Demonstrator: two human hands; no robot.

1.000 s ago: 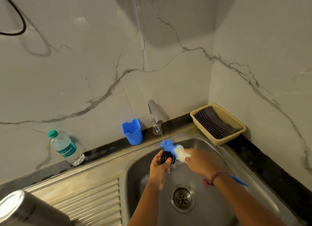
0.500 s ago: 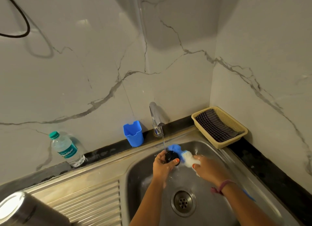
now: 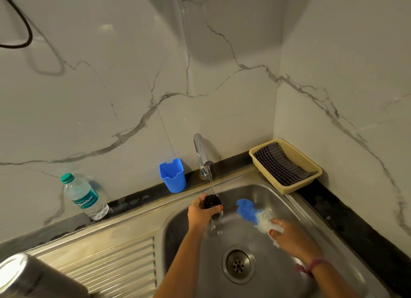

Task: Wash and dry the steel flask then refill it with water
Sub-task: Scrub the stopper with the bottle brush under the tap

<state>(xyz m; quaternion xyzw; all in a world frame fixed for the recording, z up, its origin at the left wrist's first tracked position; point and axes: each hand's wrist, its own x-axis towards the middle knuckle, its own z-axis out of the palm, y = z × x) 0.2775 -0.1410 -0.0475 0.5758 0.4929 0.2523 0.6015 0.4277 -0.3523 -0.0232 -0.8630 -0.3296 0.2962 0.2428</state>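
Sink (image 3: 311,211): steel basin with a ribbed draining board at its left; it is the landmark for all places here.
Steel flask (image 3: 29,277): lies on the draining board, far left of the sink basin, at the picture's lower left corner; only part of it shows.
Basket (image 3: 289,189): cream plastic, on the black tabletop behind the sink's right back corner, with a dark striped cloth (image 3: 280,164) in it.
Water bottle (image 3: 83,197): clear with green cap, upright on the tabletop behind the draining board.
Blue cup (image 3: 172,175): upright behind the sink, just left of the tap (image 3: 203,152).
Tap: stands at the sink's back rim; a thin water stream runs down.
Brush (image 3: 255,214): blue and white head, over the basin's right part.
Right hand (image 3: 293,237): grip is closed around the brush, at its white end.
Left hand (image 3: 200,213): over the basin under the tap; grip is curled round the black cap (image 3: 212,202).
Black cap: in the water stream, apart from the brush.
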